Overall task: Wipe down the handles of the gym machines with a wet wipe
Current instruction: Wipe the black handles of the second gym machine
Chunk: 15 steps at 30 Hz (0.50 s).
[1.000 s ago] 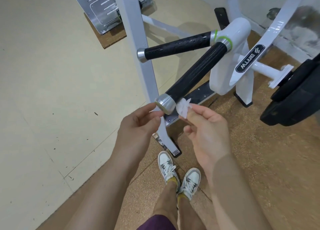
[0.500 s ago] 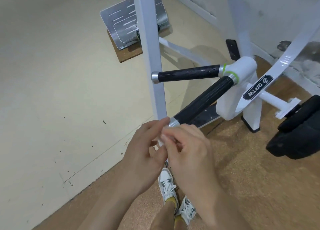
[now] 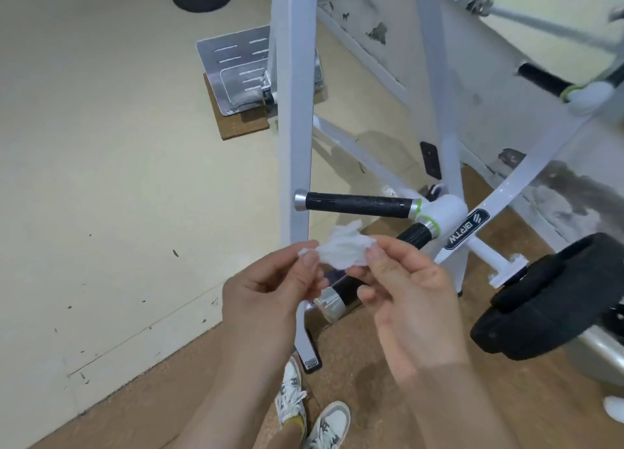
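A crumpled white wet wipe (image 3: 341, 248) is stretched between my two hands. My left hand (image 3: 270, 290) pinches its left end and my right hand (image 3: 401, 286) pinches its right end. Both hands hover in front of the near black handle (image 3: 413, 234), whose silver end cap (image 3: 329, 305) shows below my fingers; most of that handle is hidden behind my hands. A second black handle (image 3: 358, 205) runs level just above the wipe. A third black handle (image 3: 540, 80) shows at the upper right.
The white machine frame post (image 3: 293, 117) stands right behind my hands. A black padded roller (image 3: 557, 296) sits at the right. A metal footplate (image 3: 236, 74) lies on the floor beyond. My shoes (image 3: 310, 415) stand on the cork mat below.
My hands met at the near handle's end cap, then lifted away with the wipe now spread between them. The view has tilted up, showing more of the frame.
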### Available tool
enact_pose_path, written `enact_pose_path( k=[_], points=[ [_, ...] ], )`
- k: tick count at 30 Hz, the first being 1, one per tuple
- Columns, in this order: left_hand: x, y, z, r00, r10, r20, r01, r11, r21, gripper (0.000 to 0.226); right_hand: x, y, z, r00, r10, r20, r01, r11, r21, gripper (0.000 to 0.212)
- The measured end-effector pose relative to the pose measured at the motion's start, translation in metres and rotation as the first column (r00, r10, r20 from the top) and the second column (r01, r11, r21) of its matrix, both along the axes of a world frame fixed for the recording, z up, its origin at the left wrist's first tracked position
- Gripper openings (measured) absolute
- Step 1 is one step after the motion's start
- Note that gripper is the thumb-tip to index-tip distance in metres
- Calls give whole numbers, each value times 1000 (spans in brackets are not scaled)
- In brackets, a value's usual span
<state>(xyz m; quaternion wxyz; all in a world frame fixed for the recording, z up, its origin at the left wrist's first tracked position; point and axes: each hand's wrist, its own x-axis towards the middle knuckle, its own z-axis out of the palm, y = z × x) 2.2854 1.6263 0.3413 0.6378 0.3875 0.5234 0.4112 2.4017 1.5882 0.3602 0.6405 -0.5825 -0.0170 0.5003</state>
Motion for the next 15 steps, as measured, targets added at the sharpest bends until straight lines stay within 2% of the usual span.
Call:
enact_pose_path(
  k=[2,4,5,8,10,13,15],
  points=[
    [3,4,3,994,8,108,-1,997,-71,13,2,11,5,984,-43,-174,46,999,12,10],
    [4,8,6,981,-43,188,62,993,-97,16,5,20,11,965,-59,-254,67,998,22,8],
    [3,11,7,978,-98,182,111,992,-61,19,8,24,14,965,-65,-254,70,997,11,7],
    [0,22,11,945,-327,0,327,943,59,30,21,36,19,984,-70,-163,62,997,-56,7],
    [6,31,16,918,-389,74,387,921,48,38,33,45,21,993,-35,-110,27,997,-69,9],
    [23,48,17,943,-223,247,231,973,-3,37,56,58,21,992,113,58,-104,983,-149,11],
    [36,61,17,981,-72,181,69,997,27,36,75,68,15,959,238,153,-202,955,-219,9]
  ],
)
